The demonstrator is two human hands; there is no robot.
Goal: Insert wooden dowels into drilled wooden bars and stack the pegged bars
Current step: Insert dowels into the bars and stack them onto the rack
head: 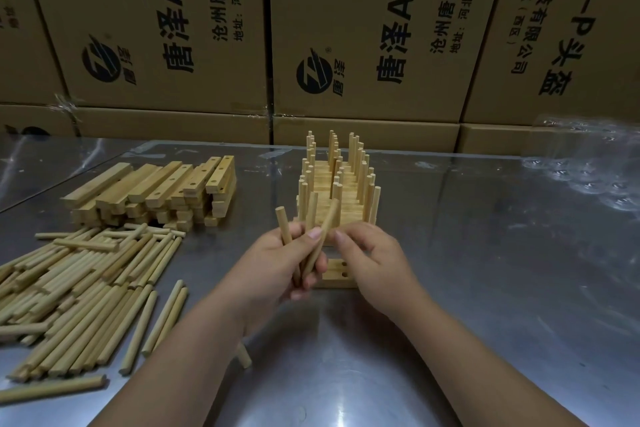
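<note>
The left hand (277,263) gripped a few pale round wooden dowels (284,225), the right hand (370,256) pinching one. Pegged light-wood bars (325,184) stood stacked at twelve o'clock.

Pale, matt, smooth wooden dowels (86,288) and drilled wooden bars (156,191) lie on a glossy, reflective metal tabletop (485,270); matt brown cardboard boxes (363,28) stand behind.

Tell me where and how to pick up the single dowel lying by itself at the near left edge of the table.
Best to pinch the lone dowel at mid-length, coming straight down from above and gripping across its width. It lies flat on the metal table, apart from the dowel pile, so both long sides are free.
</note>
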